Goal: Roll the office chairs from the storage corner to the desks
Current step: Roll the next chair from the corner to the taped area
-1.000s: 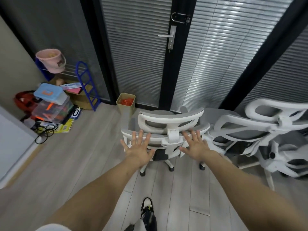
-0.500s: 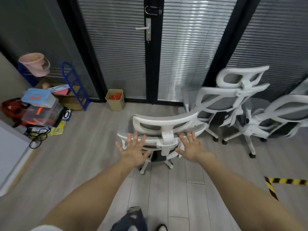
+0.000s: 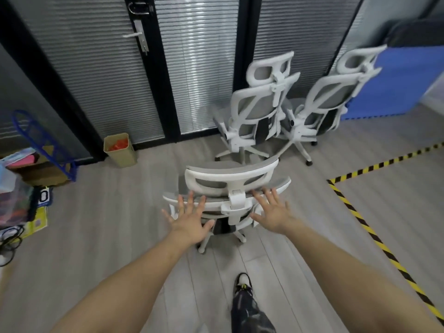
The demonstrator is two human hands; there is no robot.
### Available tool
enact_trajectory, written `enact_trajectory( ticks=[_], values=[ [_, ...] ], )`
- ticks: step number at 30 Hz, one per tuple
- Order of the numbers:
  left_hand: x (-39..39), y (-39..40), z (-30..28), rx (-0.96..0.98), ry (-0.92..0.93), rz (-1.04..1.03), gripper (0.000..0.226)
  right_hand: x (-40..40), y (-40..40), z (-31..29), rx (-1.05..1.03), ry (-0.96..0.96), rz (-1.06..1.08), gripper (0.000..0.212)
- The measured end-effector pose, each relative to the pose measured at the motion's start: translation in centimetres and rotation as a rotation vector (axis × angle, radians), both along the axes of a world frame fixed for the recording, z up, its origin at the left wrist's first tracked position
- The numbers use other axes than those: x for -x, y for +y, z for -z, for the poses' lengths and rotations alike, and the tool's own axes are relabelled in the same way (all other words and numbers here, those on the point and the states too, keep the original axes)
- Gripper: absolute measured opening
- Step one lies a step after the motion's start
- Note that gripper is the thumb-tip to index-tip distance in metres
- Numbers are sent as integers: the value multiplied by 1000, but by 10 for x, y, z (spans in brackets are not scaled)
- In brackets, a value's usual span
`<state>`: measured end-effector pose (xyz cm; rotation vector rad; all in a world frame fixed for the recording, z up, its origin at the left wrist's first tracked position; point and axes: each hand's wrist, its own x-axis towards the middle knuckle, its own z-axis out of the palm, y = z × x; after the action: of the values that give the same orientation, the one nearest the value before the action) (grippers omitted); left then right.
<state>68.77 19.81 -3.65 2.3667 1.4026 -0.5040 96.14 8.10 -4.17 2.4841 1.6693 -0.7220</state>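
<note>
A white office chair (image 3: 230, 183) with grey mesh stands right in front of me, its back toward me. My left hand (image 3: 189, 217) is spread with straight fingers at the left side of the backrest. My right hand (image 3: 272, 211) is spread the same way at the right side, fingertips at the backrest's top edge. Neither hand curls around anything. Two more white chairs (image 3: 259, 111) (image 3: 329, 102) stand behind it against the glass wall.
A glass door with blinds (image 3: 141, 39) is ahead. A small bin (image 3: 119, 149) stands by it. Boxes, a blue rack (image 3: 45, 145) and cables clutter the left floor. Yellow-black tape (image 3: 360, 219) marks the floor on the right; a blue panel (image 3: 403, 82) leans at the far right.
My view has swung right: the two stored chairs and the floor tape have come fully into sight. The front chair has turned slightly, and both hands stay spread at its backrest.
</note>
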Motion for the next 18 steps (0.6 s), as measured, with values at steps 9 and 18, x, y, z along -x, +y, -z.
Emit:
enact_trajectory(
  ticks=[9,18],
  values=[
    [40,-99,-2,51,-16,223,87,77,-175,9,-94,-4,217,78],
    [23,-199,7,56,-60,419,90,108,-314,23,-180,-129,453,74]
  ],
)
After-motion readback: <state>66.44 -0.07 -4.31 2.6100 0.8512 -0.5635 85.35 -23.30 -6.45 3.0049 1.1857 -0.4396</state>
